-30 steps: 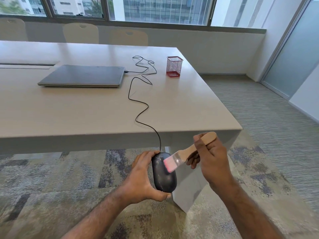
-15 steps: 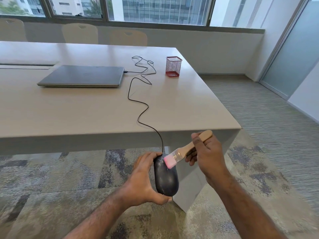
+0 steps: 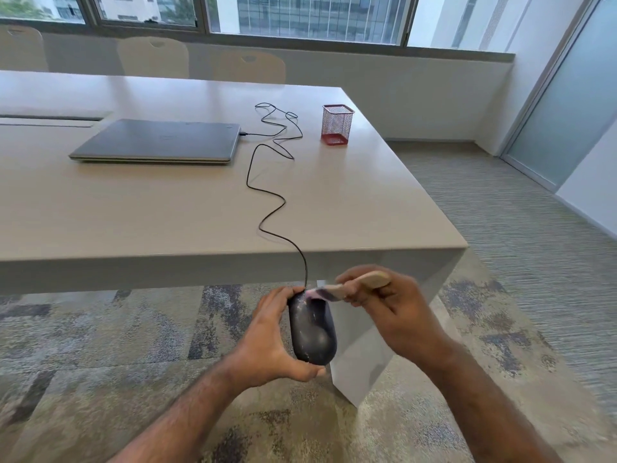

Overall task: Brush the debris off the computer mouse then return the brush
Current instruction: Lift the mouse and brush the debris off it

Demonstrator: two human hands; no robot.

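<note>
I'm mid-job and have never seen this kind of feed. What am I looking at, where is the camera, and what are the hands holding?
There is no machine here: a person wears one wide-angle camera on the head, looking forward and down. The left hand grips a dark computer mouse out in front of the table, off its surface. The right hand holds a wooden-handled brush, its pink bristles at the mouse's far end, near where the cable joins. That cable runs across the table to a closed laptop. A red mesh cup stands near the far right edge.
</note>
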